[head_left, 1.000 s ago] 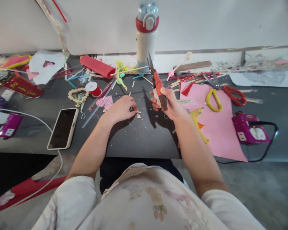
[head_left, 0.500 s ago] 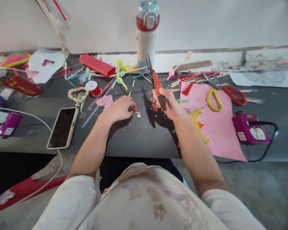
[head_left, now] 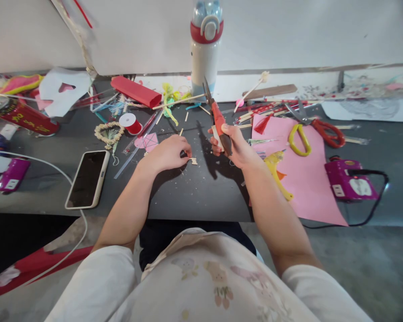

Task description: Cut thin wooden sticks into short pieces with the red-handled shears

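My left hand [head_left: 170, 151] rests palm-down on the dark tabletop, its fingertips pinched together on a small cut stick piece at the edge of a short row. Several such cut stick pieces [head_left: 194, 162] lie side by side, right against those fingertips. In my right hand [head_left: 237, 144] is a pair of pliers [head_left: 218, 117] with red and dark grips, raised above the table. Its pointed jaws aim away from me and stand slightly apart, with nothing seen between them. Pale crumbs are scattered around the row of pieces.
A bottle [head_left: 204, 56] stands behind the pliers. At left are a phone [head_left: 88, 180], a red thread spool [head_left: 130, 123] and a drink can [head_left: 25, 117]. To the right, pink paper [head_left: 309, 188] carries scissors [head_left: 302, 134] and a yellow tool [head_left: 276, 172], beside a purple box [head_left: 349, 181].
My left fingertips have shifted slightly right, and the cut pieces now lie closer together in a row. The pliers have barely moved, a touch to the left.
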### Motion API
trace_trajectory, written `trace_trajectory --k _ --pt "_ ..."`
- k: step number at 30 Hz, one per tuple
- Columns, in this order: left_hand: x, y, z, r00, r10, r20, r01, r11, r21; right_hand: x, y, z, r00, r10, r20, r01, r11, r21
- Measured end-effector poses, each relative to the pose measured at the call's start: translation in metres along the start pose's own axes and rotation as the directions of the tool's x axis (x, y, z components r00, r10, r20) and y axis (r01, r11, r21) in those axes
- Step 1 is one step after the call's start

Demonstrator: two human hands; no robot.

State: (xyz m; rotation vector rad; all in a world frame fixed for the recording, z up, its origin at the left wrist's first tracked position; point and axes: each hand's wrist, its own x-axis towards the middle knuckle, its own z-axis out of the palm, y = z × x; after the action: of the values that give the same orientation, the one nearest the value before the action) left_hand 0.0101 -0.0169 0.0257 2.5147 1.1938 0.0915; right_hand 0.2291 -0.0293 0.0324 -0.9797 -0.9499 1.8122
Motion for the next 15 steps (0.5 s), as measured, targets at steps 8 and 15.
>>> trace_trajectory --k 8,15 --pt "0.0002 0.0032 0.0001 1.0 -0.005 0.013 0.005 1.0 -0.004 0.0017 0.0016 -0.0012 1.0 -0.009 0.006 0.009 1.0 -0.007" --pt "0.0011 0.0039 -0.0001 0.999 0.002 0.041 -0.001 1.0 -0.017 0.0007 0.0014 -0.0001 1.0 0.007 0.007 -0.007 1.0 -0.002"
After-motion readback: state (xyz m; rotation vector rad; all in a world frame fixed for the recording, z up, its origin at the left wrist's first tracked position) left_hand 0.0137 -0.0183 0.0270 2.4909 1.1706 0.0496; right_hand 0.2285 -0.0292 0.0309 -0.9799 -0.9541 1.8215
